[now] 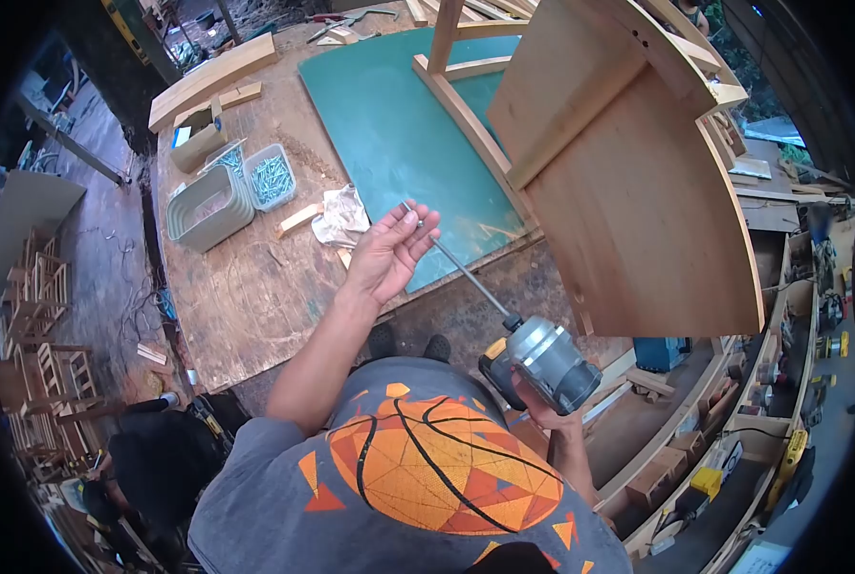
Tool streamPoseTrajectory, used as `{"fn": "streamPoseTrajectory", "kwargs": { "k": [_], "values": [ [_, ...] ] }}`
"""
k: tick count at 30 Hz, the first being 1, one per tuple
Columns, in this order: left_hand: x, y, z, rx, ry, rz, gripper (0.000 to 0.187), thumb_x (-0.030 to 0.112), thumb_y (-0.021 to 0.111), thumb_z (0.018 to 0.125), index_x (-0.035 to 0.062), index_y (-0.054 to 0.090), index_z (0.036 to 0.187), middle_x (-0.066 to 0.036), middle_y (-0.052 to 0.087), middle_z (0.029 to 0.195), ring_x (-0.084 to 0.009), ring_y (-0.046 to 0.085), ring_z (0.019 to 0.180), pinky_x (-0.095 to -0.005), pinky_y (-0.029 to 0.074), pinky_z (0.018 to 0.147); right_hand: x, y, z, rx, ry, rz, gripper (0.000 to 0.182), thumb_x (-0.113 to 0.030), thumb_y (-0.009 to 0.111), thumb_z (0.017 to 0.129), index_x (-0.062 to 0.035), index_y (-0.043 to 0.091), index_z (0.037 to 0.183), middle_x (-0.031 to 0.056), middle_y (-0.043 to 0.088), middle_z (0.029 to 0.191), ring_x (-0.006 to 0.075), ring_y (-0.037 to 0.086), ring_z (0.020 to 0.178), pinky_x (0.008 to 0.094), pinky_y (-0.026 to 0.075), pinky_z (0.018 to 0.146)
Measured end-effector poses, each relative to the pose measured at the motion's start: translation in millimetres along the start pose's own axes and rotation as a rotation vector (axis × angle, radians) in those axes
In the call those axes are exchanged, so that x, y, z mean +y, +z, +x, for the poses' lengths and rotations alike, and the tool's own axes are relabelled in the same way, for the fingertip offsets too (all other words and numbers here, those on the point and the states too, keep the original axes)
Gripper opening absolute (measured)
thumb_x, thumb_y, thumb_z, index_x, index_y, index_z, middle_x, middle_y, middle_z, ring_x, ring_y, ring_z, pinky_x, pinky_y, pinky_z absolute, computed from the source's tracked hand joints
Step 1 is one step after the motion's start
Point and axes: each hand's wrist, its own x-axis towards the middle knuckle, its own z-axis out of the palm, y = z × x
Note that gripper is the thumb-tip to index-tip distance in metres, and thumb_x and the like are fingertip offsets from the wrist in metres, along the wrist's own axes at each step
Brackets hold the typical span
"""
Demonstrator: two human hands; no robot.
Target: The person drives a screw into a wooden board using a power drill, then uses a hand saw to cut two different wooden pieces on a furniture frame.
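Note:
My right hand [550,413] is wrapped around the grip of a cordless driver [554,364], seen in front of my shirt. A long driver bit [473,279] runs from its chuck up and left to my left hand [394,251]. The left thumb and fingers are pinched on a small screw [407,206] at the far end of the bit; its tip pokes out past the fingers. Both hands are in the air before the table's near edge. To the right stands a wooden furniture piece with a broad plywood panel [628,201], apart from the bit.
On the worktable [227,330] are a green board [370,105], a tub of screws [273,179], stacked plastic tubs [208,215], a cardboard box [196,139], a crumpled cloth [341,218] and wood offcuts. Shelves with tools [700,493] line the right. Chairs [64,373] stand at left.

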Motion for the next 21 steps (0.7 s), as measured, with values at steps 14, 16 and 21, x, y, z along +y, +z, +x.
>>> {"fn": "streamPoseTrajectory", "kwargs": {
  "k": [14, 16, 21],
  "values": [
    [-51, 32, -10, 0.021, 0.085, 0.212, 0.023, 0.005, 0.063, 0.107, 0.0023, 0.058, 0.129, -0.013, 0.070, 0.122, -0.0290, 0.072, 0.117, -0.0428, 0.063, 0.102, 23, -24, -17, 0.053, 0.055, 0.189, 0.038, -0.001, 0.086, 0.077, -0.0036, 0.077, 0.113, 0.0069, 0.081, 0.103, 0.0201, 0.078, 0.093, 0.0329, 0.058, 0.087],
    [-62, 25, -11, 0.038, 0.070, 0.166, 0.022, 0.006, 0.063, 0.107, 0.0030, 0.059, 0.128, -0.013, 0.070, 0.122, -0.0282, 0.072, 0.117, -0.0421, 0.063, 0.101, 26, -27, -17, 0.048, 0.038, 0.206, 0.038, -0.001, 0.087, 0.077, -0.0035, 0.077, 0.114, 0.0071, 0.080, 0.103, 0.0201, 0.078, 0.094, 0.0328, 0.058, 0.087],
    [-81, 10, -11, 0.069, 0.006, 0.041, 0.017, 0.009, 0.064, 0.107, 0.0052, 0.061, 0.124, -0.010, 0.072, 0.119, -0.0248, 0.073, 0.116, -0.0400, 0.064, 0.100, 39, -39, -25, -0.020, -0.071, 0.084, 0.041, -0.004, 0.089, 0.075, -0.0034, 0.075, 0.114, 0.0075, 0.079, 0.101, 0.0225, 0.077, 0.091, 0.0339, 0.057, 0.087]
  ]
}}
